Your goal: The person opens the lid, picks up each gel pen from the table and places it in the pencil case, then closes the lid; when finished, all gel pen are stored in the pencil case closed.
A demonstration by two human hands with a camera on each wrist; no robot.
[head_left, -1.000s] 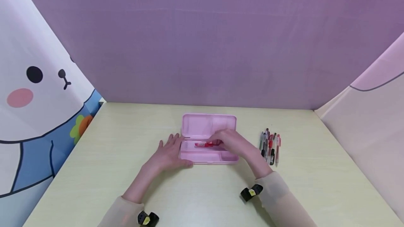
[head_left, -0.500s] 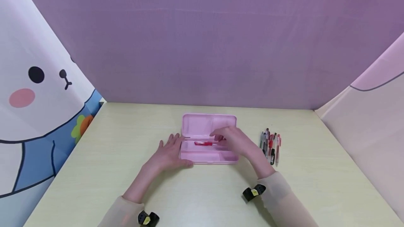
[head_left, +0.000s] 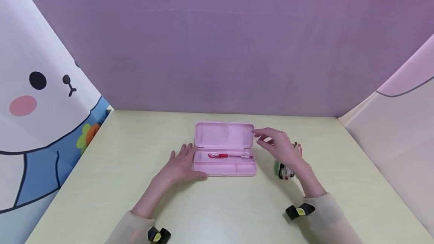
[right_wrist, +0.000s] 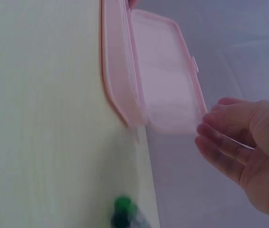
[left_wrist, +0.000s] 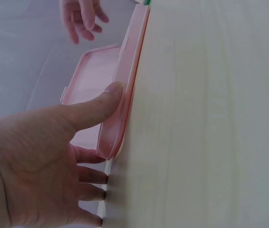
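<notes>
A pink pencil case [head_left: 217, 168] lies on the table with its lid [head_left: 217, 134] raised at the back. Inside its long rear compartment is a red pen [head_left: 223, 156] with a clear barrel. My left hand [head_left: 184, 165] rests at the case's left end. In the left wrist view, the thumb [left_wrist: 99, 107] touches the front wall and the other fingers spread straight onto the table. Nothing is held by my right hand [head_left: 279, 148], its fingers loosely bent in the air beside the lid's right edge. The right wrist view shows that hand [right_wrist: 248, 142] apart from the table.
Several pens [head_left: 286, 171] lie bunched on the table right of the case, partly hidden beneath my right hand and wrist. A green pen end [right_wrist: 125, 204] appears blurred in the right wrist view. A purple cloth wall [head_left: 223, 67] rises behind the table [head_left: 217, 206].
My right hand has released the red pen in the rear compartment, lifted, and moved right out of the case toward the bunched pens. My left hand has stayed in place.
</notes>
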